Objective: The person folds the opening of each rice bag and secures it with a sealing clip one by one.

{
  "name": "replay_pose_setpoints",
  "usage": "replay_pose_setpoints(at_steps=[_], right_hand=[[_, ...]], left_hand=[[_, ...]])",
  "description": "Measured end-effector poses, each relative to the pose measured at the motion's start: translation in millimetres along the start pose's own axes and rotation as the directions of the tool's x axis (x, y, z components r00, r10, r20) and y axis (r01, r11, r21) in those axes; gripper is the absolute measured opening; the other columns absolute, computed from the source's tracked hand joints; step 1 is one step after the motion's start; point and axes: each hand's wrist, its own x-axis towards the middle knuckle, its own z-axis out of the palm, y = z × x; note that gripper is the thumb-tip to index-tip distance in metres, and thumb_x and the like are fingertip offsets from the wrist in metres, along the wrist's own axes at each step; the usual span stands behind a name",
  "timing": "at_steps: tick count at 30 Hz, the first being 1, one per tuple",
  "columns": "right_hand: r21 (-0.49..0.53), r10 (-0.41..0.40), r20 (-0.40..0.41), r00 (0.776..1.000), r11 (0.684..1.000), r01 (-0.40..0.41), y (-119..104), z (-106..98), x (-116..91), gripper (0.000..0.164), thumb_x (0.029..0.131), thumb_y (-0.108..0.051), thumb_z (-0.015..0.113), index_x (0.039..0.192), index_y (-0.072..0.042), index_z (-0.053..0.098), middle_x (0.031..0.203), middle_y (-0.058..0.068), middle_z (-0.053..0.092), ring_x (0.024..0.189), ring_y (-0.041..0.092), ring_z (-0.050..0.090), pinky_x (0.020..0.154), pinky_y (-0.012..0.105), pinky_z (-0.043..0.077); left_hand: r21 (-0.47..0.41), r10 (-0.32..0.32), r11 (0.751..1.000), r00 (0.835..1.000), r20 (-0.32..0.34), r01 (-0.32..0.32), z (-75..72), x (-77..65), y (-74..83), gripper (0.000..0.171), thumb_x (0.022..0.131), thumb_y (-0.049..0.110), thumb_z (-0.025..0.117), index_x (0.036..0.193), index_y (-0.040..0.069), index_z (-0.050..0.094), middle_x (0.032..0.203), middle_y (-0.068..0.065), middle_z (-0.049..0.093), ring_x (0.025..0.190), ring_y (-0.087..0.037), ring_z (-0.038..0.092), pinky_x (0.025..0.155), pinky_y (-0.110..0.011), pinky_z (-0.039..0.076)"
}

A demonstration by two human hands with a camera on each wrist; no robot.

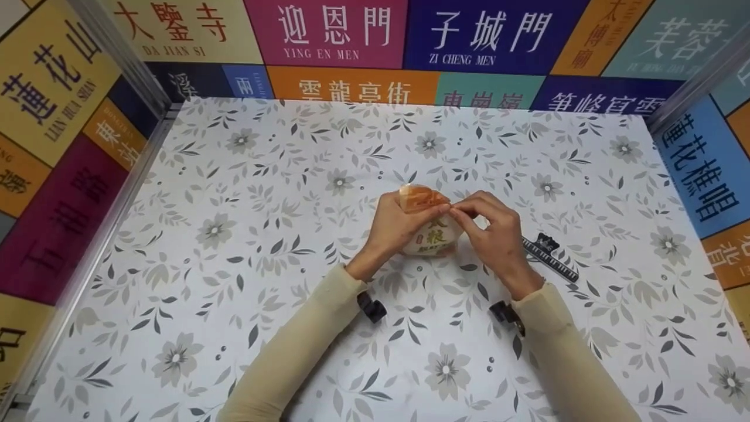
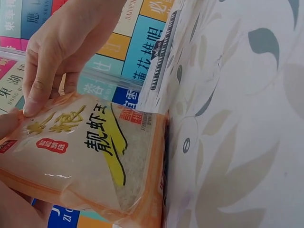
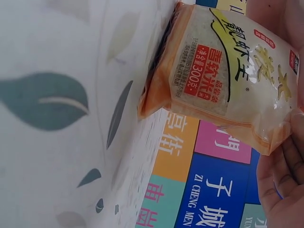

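A small clear plastic bag of rice [image 1: 430, 245] with orange edges stands upright on the table. My left hand [image 1: 394, 225] grips its upper left side, the thumb along the top edge. At the top right corner, my right hand [image 1: 492, 225] pinches the plastic between thumb and forefinger. The left wrist view shows the printed front of the rice bag [image 2: 71, 142] and the right hand [image 2: 61, 52] at its upper corner. In the right wrist view the bag [image 3: 213, 71] has its bottom on the tabletop, and the right hand [image 3: 285, 175] is partly cut off.
A black strip with a piano-key pattern [image 1: 551, 261] lies on the table just right of my right hand. White cloth with grey flowers covers the table [image 1: 263, 328]. Colourful panels with Chinese lettering [image 1: 328, 32] stand along the back and both sides.
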Motion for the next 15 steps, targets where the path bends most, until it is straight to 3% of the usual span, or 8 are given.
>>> replay_pose_setpoints(at_steps=[7,15], right_hand=[[0.009,0.001,0.004,1.000,1.000,-0.001,0.1,-0.8,0.9,0.004,0.088,0.000,0.081,0.090,-0.003,0.080,0.083,0.008,0.074,0.079,0.003,0.062,0.076,0.011,0.052],[0.013,0.002,0.013,1.000,1.000,-0.002,2.3,-2.4,0.1,0.005,0.087,0.000,0.081,0.089,-0.004,0.080,0.083,0.008,0.074,0.079,0.003,0.062,0.077,0.012,0.053]], left_hand=[[-0.008,0.016,1.000,1.000,-0.020,-0.016,0.8,-0.2,0.5,0.026,0.087,0.019,0.086,0.105,0.002,0.080,0.098,-0.013,0.082,0.080,-0.012,0.077,0.077,-0.030,0.064],[-0.023,-0.012,1.000,0.999,-0.032,0.011,2.2,-1.0,1.8,0.026,0.085,0.019,0.088,0.103,0.003,0.080,0.095,-0.012,0.082,0.076,-0.013,0.076,0.073,-0.031,0.064]])
